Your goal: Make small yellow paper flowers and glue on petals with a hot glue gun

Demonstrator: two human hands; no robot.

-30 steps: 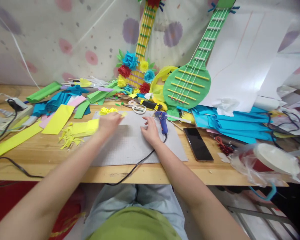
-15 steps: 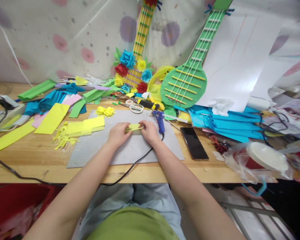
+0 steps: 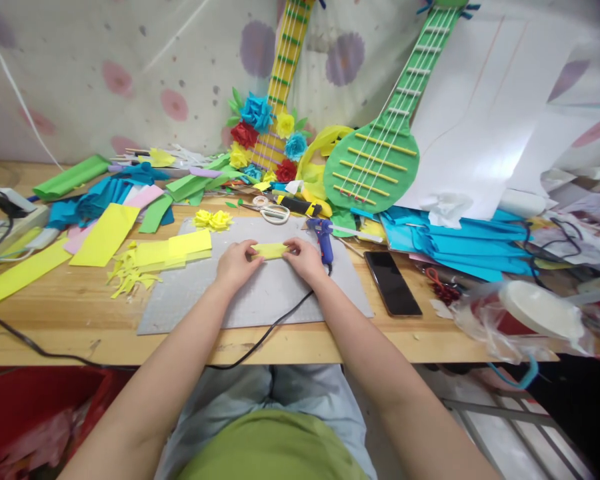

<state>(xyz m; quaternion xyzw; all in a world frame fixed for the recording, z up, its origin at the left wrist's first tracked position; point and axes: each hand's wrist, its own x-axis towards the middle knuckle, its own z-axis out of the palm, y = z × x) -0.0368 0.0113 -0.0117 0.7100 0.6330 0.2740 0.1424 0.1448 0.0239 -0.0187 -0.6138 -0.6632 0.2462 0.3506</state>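
Note:
A narrow strip of yellow crepe paper (image 3: 271, 251) stretches sideways between my two hands, just over the grey board (image 3: 190, 303). Its left end is pinched in my left hand (image 3: 237, 265), its right end in my right hand (image 3: 304, 257). Right beside my right hand lies a blue glue gun (image 3: 323, 240), its black cord running under my right forearm. To the left of my left hand are flat yellow paper pieces (image 3: 190, 245), fringed yellow scraps (image 3: 130, 275) and a crumpled yellow paper flower (image 3: 213, 220).
Scissors (image 3: 274, 213) and a yellow-black cutter (image 3: 300, 205) lie behind the board. A phone (image 3: 393, 283) rests at right, near a bagged container (image 3: 535, 313). Green (image 3: 373, 167) and yellow (image 3: 287, 57) paper instruments lean at the back. Blue crepe paper (image 3: 455, 243) is stacked at right.
The yellow strip now shows its broader face between my hands, which stay in nearly the same place. The whole view has shifted slightly.

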